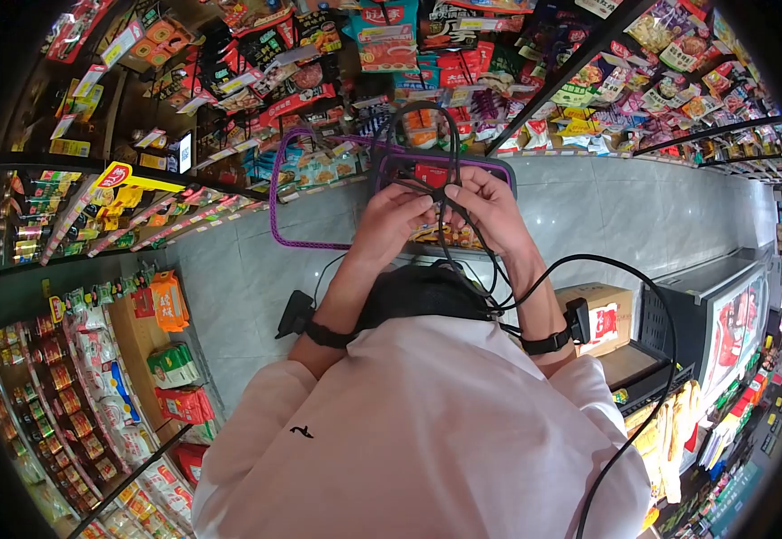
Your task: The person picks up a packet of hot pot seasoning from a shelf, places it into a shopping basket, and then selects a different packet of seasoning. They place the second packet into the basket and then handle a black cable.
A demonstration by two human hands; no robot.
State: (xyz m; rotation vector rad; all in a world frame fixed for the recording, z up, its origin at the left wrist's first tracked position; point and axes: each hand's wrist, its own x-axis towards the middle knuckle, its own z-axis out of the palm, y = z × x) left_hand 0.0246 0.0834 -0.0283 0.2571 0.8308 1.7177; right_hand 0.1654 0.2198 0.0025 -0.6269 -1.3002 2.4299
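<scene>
Both my hands are raised in front of my waist, close together, with a black cable [588, 258] looped between them. My left hand [391, 220] has its fingers pinched on a piece of the cable. My right hand [490, 207] grips the cable with thumb and fingers, just beside the left fingertips. One loop stands up above the hands, and other strands hang down toward my waist. Beneath the hands sits a dark shopping basket [509, 176] with a purple rim, holding colourful packets, partly hidden by my hands. A purple basket handle or rim [274, 198] extends to its left.
Shelves of packaged food [382, 40] run along the front and left. Grey floor tiles [579, 207] lie around the basket. On the right are a cardboard box [611, 310] and a grey freezer-like cabinet [714, 287]. Orange packets [168, 301] hang at the left.
</scene>
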